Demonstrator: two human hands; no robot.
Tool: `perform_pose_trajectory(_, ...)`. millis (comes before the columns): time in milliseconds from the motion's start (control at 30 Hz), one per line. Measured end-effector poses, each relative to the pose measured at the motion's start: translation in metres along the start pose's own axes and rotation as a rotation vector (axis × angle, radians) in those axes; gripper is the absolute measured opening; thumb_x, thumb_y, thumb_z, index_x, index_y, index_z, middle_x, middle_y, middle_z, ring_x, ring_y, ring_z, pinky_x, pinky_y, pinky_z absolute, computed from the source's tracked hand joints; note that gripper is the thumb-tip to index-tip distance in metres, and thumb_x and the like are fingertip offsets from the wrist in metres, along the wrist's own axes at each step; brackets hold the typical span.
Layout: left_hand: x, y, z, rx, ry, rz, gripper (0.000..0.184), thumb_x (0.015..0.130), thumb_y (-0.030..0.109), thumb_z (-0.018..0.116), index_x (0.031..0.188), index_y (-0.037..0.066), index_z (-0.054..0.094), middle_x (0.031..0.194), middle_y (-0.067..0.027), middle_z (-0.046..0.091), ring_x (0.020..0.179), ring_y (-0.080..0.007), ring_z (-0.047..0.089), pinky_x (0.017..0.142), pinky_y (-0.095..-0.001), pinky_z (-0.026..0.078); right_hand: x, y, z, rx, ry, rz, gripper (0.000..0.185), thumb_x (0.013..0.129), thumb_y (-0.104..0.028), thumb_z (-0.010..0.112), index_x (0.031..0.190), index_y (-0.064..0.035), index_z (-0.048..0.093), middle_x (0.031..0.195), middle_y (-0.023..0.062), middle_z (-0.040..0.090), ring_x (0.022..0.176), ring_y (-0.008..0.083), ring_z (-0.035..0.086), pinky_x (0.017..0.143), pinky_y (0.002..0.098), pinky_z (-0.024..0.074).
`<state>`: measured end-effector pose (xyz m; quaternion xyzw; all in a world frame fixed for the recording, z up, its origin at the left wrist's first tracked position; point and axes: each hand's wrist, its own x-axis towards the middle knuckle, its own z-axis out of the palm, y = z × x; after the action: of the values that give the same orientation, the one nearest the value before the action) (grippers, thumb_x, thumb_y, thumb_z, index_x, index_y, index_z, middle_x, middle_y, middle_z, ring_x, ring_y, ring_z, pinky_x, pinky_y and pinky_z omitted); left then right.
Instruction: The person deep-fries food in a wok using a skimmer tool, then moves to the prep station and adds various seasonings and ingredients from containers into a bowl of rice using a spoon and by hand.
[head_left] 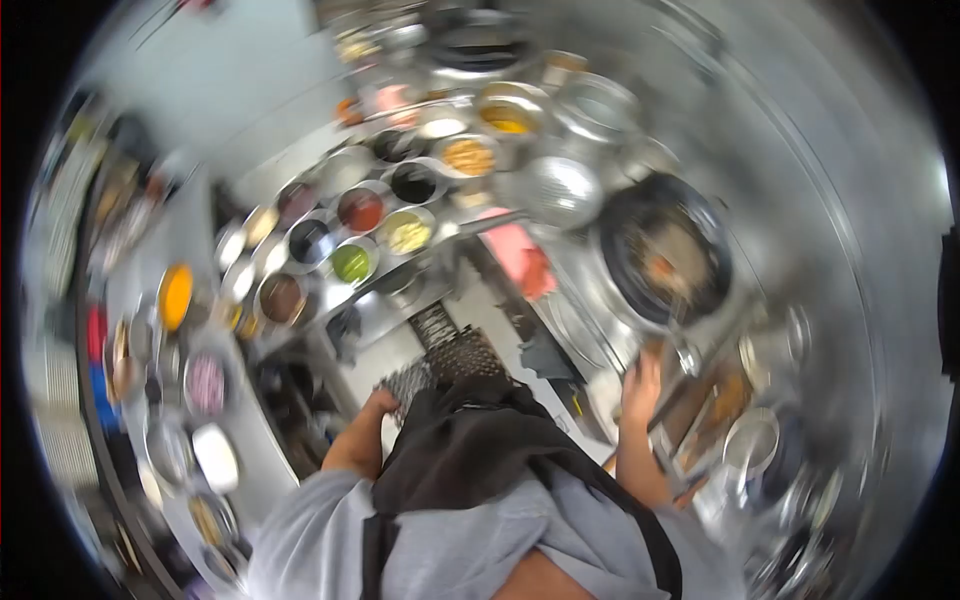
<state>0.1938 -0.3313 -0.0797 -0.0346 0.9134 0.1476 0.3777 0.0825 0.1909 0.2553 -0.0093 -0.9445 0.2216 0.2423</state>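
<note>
My right hand [642, 388] is stretched out at the near edge of the stove, with its fingers apart from the palm and blurred. Just beyond it, a metal ladle [686, 352] leans by the rim of a dark wok [612, 262], which holds brownish food and some liquid. At my left side, my left hand [382, 402] hangs low beside my dark apron [450, 450]; its fingers are too smeared to make out. A pink-red cloth [520, 258] lies on the counter edge left of the wok.
Bowls of sauces and ingredients, among them a green one [351, 263] and a red one [361, 209], crowd the counter ahead. A perforated metal strainer [562, 192] is left of the wok. A side counter [262, 425] with more bowls runs along the left.
</note>
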Motion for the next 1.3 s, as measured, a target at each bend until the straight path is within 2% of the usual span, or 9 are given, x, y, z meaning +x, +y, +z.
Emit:
perform_pose_trajectory(133,-0.018,0.008,-0.004,0.014,-0.110,-0.082,0.036,0.075,0.034,0.053,0.094,0.007,0.069,0.104,-0.0144,0.064,0.099,-0.0307,0.060,0.086,-0.0403,0.047,-0.078,0.008,0.072,0.107,-0.543,-0.202,0.018,0.085,-0.017,0.056,0.096,-0.0048,0.062,0.088,0.0153,0.063,0.084,0.0345,0.059,0.073,0.0397,0.0465)
perform_pose_trajectory(200,-0.037,0.020,-0.018,-0.417,-0.013,-0.366,0.036,0.072,0.026,0.060,0.100,0.004,0.067,0.115,-0.0162,0.059,0.107,-0.0313,0.057,0.088,-0.0395,0.047,-0.105,-0.003,0.086,0.275,-0.779,-0.272,0.019,0.084,-0.018,0.057,0.097,-0.0054,0.062,0.088,0.0159,0.064,0.083,0.0360,0.060,0.073,0.0407,0.0474)
perform_pose_trajectory(367,-0.036,0.019,-0.010,-0.433,0.169,-0.228,0.040,0.072,0.031,0.054,0.101,0.006,0.066,0.105,-0.0184,0.063,0.098,-0.0325,0.061,0.085,-0.0392,0.048,-0.084,-0.070,0.106,0.066,-1.265,-0.314,0.020,0.081,-0.015,0.058,0.096,-0.0032,0.064,0.091,0.0198,0.064,0.088,0.0363,0.061,0.076,0.0390,0.0479)
perform_pose_trajectory(500,-0.069,0.000,0.004,-0.454,0.125,-0.259,0.041,0.073,0.029,0.054,0.106,0.008,0.065,0.108,-0.0191,0.062,0.100,-0.0324,0.060,0.085,-0.0400,0.048,-0.045,-0.067,0.128,-0.040,-1.193,-0.394,0.020,0.078,-0.012,0.059,0.095,-0.0018,0.065,0.092,0.0218,0.064,0.090,0.0364,0.061,0.078,0.0384,0.0484)
perform_pose_trajectory(567,-0.136,0.008,-0.012,-0.661,0.170,-0.462,0.032,0.068,0.012,0.056,0.097,0.002,0.067,0.110,-0.0183,0.061,0.105,-0.0305,0.059,0.087,-0.0369,0.047,-0.023,-0.047,0.149,-0.143,-1.053,-0.448,0.020,0.077,-0.011,0.060,0.094,-0.0017,0.066,0.089,0.0207,0.065,0.087,0.0363,0.063,0.076,0.0394,0.0491)
perform_pose_trajectory(767,-0.207,0.007,0.093,-1.053,0.234,-0.981,0.033,0.070,0.014,0.058,0.100,0.004,0.067,0.114,-0.0179,0.059,0.107,-0.0299,0.058,0.090,-0.0387,0.046,0.012,-0.046,0.189,-0.057,-1.107,-0.356,0.026,0.078,-0.007,0.060,0.103,-0.0011,0.064,0.093,0.0175,0.067,0.088,0.0300,0.065,0.078,0.0373,0.0497)
perform_pose_trajectory(800,-0.221,0.020,0.106,-0.970,0.186,-0.924,0.034,0.072,0.016,0.055,0.102,0.004,0.066,0.115,-0.0181,0.059,0.108,-0.0311,0.056,0.090,-0.0398,0.045,0.009,-0.020,0.215,0.070,-1.046,-0.613,0.023,0.081,-0.005,0.056,0.102,0.0021,0.062,0.078,0.0126,0.066,0.057,0.0169,0.063,0.052,0.0308,0.0502)
perform_pose_trajectory(1100,-0.253,0.142,0.204,-0.868,0.144,-0.784,0.036,0.068,0.028,0.056,0.092,0.004,0.068,0.102,-0.0197,0.063,0.095,-0.0347,0.060,0.082,-0.0426,0.047,-0.081,-0.041,0.199,-0.103,-1.382,-0.778,0.026,0.075,-0.009,0.058,0.099,-0.0019,0.066,0.085,0.0220,0.065,0.088,0.0364,0.062,0.080,0.0399,0.0474)
perform_pose_trajectory(1300,-0.279,0.157,0.195,-0.918,0.080,-0.774,0.036,0.069,0.019,0.057,0.100,0.005,0.067,0.110,-0.0167,0.062,0.102,-0.0308,0.060,0.084,-0.0402,0.048,-0.095,-0.062,0.182,-0.106,-1.495,-0.816,0.030,0.072,-0.011,0.055,0.098,-0.0027,0.067,0.085,0.0233,0.064,0.088,0.0359,0.062,0.082,0.0412,0.0470)
